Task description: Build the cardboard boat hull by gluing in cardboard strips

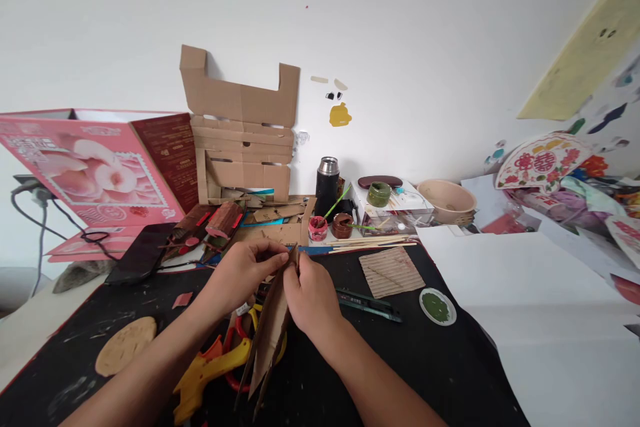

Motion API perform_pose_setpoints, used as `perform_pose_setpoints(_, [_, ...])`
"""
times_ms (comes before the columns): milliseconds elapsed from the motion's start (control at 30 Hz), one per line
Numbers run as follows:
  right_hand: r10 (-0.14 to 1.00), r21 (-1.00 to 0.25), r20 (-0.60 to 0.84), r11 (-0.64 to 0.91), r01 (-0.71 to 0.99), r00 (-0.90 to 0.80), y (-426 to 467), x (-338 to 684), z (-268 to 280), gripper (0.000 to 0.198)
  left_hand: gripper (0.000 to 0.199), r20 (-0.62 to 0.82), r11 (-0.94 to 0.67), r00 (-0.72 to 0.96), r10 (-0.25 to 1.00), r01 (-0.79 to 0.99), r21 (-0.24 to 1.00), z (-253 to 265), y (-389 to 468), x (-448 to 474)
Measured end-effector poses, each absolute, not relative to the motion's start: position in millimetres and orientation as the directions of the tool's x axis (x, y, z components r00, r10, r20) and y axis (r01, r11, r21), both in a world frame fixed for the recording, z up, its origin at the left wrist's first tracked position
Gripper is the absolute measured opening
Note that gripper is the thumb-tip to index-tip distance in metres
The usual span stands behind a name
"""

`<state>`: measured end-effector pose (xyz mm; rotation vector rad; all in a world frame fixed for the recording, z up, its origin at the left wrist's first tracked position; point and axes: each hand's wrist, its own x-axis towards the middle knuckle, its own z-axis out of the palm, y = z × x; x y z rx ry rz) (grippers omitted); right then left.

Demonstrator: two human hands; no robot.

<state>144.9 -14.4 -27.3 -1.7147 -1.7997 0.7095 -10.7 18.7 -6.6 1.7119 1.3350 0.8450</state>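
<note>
Between my hands is a long folded strip of cardboard point(271, 340), its far end pinched and its near end hanging towards me. My left hand point(253, 270) is closed, thumb and fingers gripping the strip's far end from the left. My right hand point(311, 290) holds the same end from the right, its fingers partly hidden behind the cardboard. Below and left of the strip lie a yellow glue gun point(210, 373) and scissors with red and yellow handles point(235, 340). A dark green utility knife point(373, 305) rests just right of my right hand.
Corrugated cardboard point(391, 271), a green-paint lid point(438, 307) and wooden sticks point(373, 245) lie to the right. Paint jars point(318, 229) and a black thermos point(327, 190) stand behind. On the left are a round tan disc point(126, 345), a phone point(143, 253) and a pink box point(100, 173).
</note>
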Motion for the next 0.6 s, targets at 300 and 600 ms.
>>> perform_pose_setpoints(300, [0.999, -0.705, 0.031, 0.047, 0.708, -0.036, -14.4, 144.9, -28.6, 0.023, 0.035, 0.023, -0.126, 0.229, 0.973, 0.448, 0.885, -6.2, 18.9, -11.1])
perform_pose_setpoints(600, [0.999, -0.708, 0.037, 0.053, 0.704, -0.038, -14.5, 144.7, -28.5, 0.022, 0.037, 0.026, -0.127, 0.225, 0.974, 0.447, 0.886, -5.0, 18.1, -9.9])
